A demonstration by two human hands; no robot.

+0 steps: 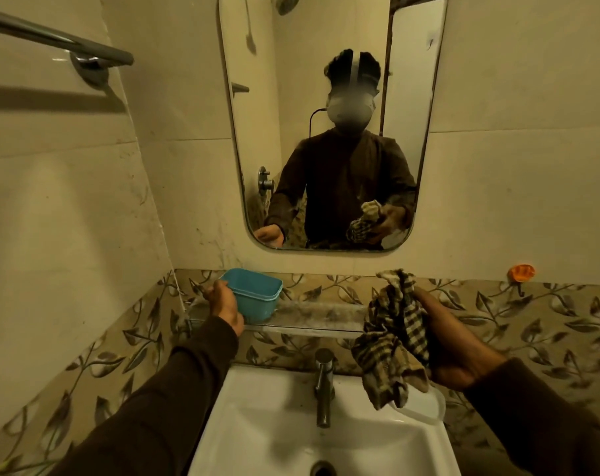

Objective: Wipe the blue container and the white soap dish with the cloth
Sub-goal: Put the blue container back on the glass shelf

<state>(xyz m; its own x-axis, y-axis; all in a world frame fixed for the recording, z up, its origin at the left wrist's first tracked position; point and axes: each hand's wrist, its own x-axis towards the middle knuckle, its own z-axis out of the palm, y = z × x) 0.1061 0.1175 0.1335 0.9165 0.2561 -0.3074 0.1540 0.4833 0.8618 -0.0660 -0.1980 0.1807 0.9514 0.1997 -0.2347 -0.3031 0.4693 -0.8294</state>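
Note:
The blue container (255,293) stands open-topped on the left end of a glass shelf (312,316) under the mirror. My left hand (224,305) grips its left side. My right hand (453,345) is held above the sink's right corner and is closed on a brown-and-cream checked cloth (393,334) that hangs down bunched. A white soap dish (425,407) lies on the sink's right rim, partly hidden behind the cloth and my right hand.
A white sink (274,424) with a metal tap (323,386) sits below the shelf. A mirror (329,121) hangs above it. A towel rail (54,39) juts from the left wall. An orange hook (521,272) is on the right wall.

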